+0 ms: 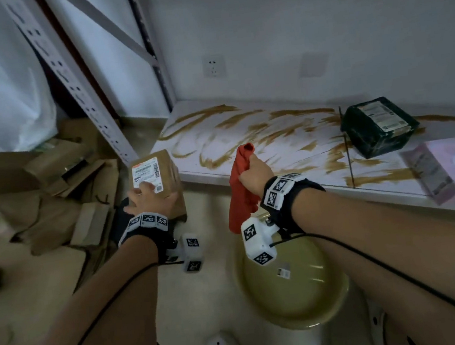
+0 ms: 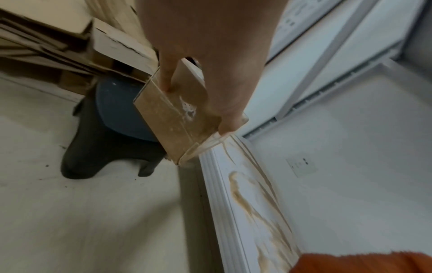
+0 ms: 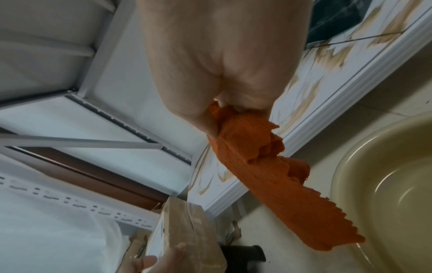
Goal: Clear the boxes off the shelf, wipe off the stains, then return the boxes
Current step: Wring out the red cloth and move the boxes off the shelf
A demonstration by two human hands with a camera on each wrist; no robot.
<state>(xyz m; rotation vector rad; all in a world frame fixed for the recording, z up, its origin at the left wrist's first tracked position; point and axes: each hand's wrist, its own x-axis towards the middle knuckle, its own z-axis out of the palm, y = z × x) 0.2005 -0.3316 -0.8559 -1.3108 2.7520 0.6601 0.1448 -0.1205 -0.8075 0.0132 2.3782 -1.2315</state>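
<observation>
Cardboard box, gripped by the left hand, hangs left of the shelf; the right hand, seemingly nearer the stains, clutches an orange cloth.

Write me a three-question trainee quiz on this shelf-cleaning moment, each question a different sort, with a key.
1. True or false: the left hand grips the brown cardboard box clear of the shelf.
2. Multiple choice: what does the right hand hold? A) a sponge B) an orange cloth C) a spray bottle
3. Fill in: besides the brown box, ___ boxes sit on the stained shelf, a dark green box and a pink box.

Key: 1 true; 2 B; 3 two
</observation>
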